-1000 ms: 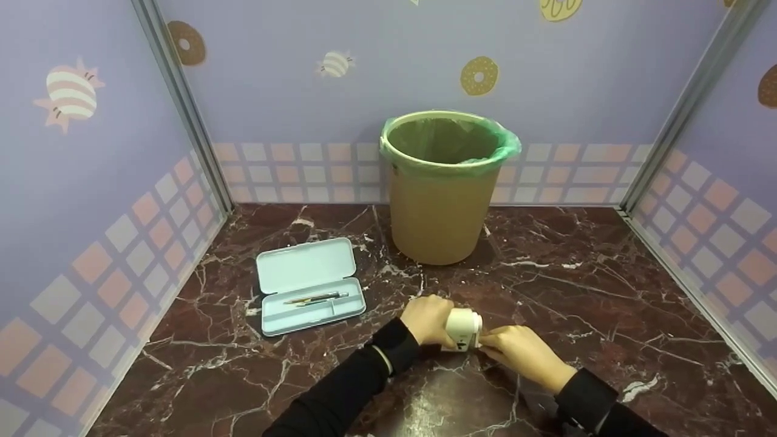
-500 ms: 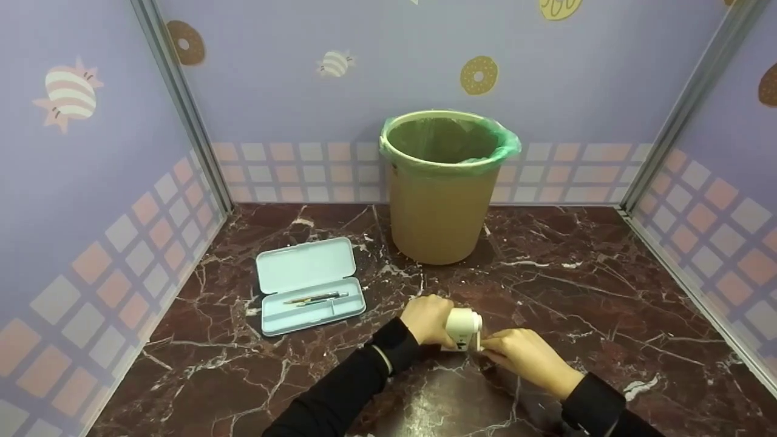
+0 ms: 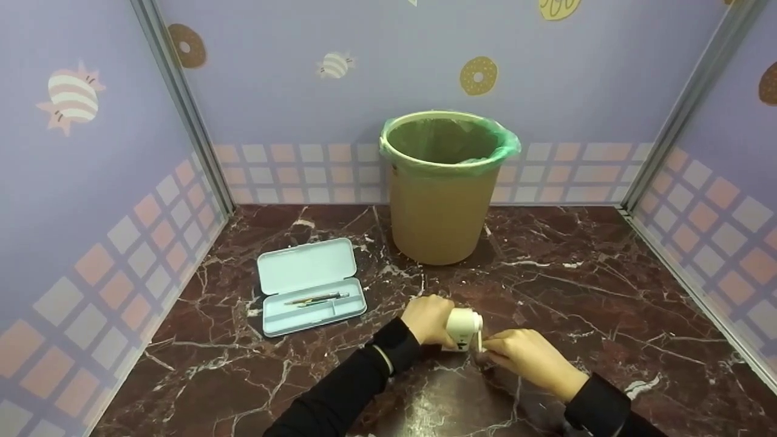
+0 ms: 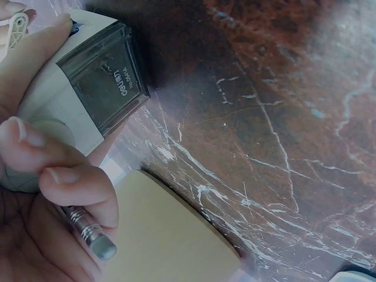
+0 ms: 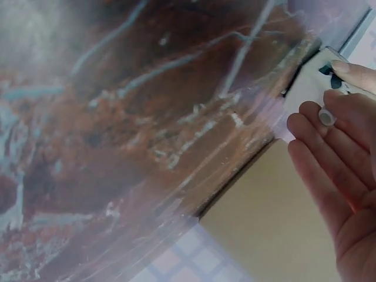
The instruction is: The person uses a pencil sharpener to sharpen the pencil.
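A white crank pencil sharpener (image 3: 462, 328) stands on the marble-patterned tabletop, gripped by my left hand (image 3: 428, 318). The left wrist view shows its dark see-through shavings drawer (image 4: 108, 82) and the thumb on its body. Curled fingers of that same hand hold a pencil (image 4: 94, 235), whose eraser end sticks out; its other end is hidden. On the sharpener's right side, my right hand (image 3: 528, 355) pinches the knob of the crank (image 3: 479, 341). The knob (image 5: 326, 117) shows between thumb and fingers in the right wrist view.
Left of the hands lies an open light-blue pencil case (image 3: 312, 288) holding several pencils or pens (image 3: 318, 298). Behind stands a beige bin (image 3: 440, 212) with a green liner. Patterned panels (image 3: 273, 91) close in the back and both sides.
My right hand has shifted slightly down and right with the crank, which has turned to hang lower. My left hand and the sharpener have stayed put.
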A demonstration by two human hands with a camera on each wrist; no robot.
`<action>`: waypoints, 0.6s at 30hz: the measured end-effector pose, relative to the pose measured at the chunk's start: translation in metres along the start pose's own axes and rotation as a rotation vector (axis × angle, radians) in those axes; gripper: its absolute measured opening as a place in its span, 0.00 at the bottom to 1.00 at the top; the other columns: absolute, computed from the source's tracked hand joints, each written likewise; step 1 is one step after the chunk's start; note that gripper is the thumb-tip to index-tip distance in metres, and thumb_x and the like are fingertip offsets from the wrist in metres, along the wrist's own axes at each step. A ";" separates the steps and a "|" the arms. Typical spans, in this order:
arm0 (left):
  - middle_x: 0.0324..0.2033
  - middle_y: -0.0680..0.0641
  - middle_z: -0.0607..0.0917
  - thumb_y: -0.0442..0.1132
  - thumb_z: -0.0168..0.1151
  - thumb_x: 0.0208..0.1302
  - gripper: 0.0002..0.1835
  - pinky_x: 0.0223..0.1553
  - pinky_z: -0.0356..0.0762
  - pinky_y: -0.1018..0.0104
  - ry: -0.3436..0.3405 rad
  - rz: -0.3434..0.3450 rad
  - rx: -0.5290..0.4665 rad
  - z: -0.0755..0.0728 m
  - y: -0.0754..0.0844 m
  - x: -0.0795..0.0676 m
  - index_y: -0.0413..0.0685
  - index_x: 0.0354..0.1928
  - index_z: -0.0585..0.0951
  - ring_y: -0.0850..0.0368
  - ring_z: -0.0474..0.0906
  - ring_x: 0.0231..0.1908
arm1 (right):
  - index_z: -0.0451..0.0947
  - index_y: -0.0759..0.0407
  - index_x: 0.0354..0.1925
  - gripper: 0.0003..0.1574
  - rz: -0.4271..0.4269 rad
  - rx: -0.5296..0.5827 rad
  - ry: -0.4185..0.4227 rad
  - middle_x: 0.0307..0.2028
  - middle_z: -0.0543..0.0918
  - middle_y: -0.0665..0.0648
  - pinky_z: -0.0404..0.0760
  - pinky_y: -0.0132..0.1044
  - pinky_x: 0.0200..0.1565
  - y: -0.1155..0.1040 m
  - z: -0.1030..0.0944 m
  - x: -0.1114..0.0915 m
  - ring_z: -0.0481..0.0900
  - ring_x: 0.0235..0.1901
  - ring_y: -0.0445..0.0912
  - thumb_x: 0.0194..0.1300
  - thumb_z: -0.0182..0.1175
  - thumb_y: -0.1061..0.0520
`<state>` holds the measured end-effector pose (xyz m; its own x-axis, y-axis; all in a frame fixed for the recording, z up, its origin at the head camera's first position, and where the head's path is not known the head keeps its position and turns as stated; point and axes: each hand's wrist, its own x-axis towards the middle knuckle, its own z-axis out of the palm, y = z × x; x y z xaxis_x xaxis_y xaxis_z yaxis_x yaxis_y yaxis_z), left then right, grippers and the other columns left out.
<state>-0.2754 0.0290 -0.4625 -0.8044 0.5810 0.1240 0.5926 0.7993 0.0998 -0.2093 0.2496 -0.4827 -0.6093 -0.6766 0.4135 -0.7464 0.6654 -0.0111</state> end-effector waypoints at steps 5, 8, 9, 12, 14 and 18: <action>0.30 0.52 0.89 0.54 0.85 0.34 0.25 0.28 0.80 0.61 0.007 0.001 0.002 0.001 0.002 -0.001 0.51 0.33 0.85 0.56 0.85 0.29 | 0.85 0.50 0.30 0.05 -0.013 -0.022 0.012 0.26 0.87 0.44 0.80 0.35 0.28 -0.002 -0.003 -0.001 0.84 0.25 0.38 0.58 0.73 0.53; 0.31 0.52 0.90 0.54 0.85 0.35 0.25 0.28 0.81 0.61 0.001 0.004 -0.004 0.001 0.003 0.000 0.51 0.34 0.85 0.56 0.85 0.30 | 0.86 0.51 0.31 0.05 -0.013 -0.011 0.003 0.27 0.87 0.44 0.80 0.34 0.28 -0.003 -0.008 -0.002 0.85 0.25 0.39 0.58 0.73 0.53; 0.31 0.52 0.90 0.54 0.85 0.35 0.25 0.28 0.81 0.61 0.001 0.004 -0.005 0.001 0.004 0.000 0.51 0.34 0.85 0.56 0.86 0.30 | 0.86 0.51 0.32 0.05 -0.010 -0.003 -0.001 0.27 0.88 0.45 0.81 0.34 0.28 -0.004 -0.010 -0.002 0.85 0.26 0.39 0.58 0.73 0.54; 0.31 0.51 0.90 0.55 0.85 0.35 0.26 0.29 0.81 0.61 -0.011 -0.003 0.001 0.000 0.003 0.001 0.51 0.35 0.85 0.56 0.86 0.31 | 0.87 0.53 0.35 0.05 -0.007 0.019 -0.001 0.29 0.89 0.47 0.82 0.34 0.30 -0.006 -0.019 -0.001 0.86 0.27 0.40 0.57 0.73 0.57; 0.32 0.51 0.90 0.55 0.85 0.35 0.26 0.30 0.81 0.60 -0.017 -0.008 0.005 -0.001 0.003 0.002 0.50 0.35 0.85 0.55 0.86 0.31 | 0.88 0.55 0.37 0.07 -0.003 0.019 0.002 0.31 0.89 0.48 0.83 0.35 0.31 -0.006 -0.025 0.001 0.87 0.28 0.41 0.58 0.73 0.59; 0.31 0.51 0.89 0.55 0.85 0.35 0.26 0.29 0.81 0.60 -0.020 -0.008 0.001 -0.001 0.003 0.000 0.50 0.34 0.85 0.55 0.85 0.30 | 0.88 0.56 0.40 0.11 0.009 0.004 0.001 0.32 0.90 0.49 0.84 0.36 0.33 -0.006 -0.034 0.004 0.87 0.30 0.42 0.56 0.73 0.62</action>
<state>-0.2739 0.0315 -0.4615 -0.8100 0.5771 0.1038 0.5858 0.8043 0.0999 -0.1981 0.2534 -0.4498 -0.6156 -0.6701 0.4147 -0.7419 0.6702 -0.0184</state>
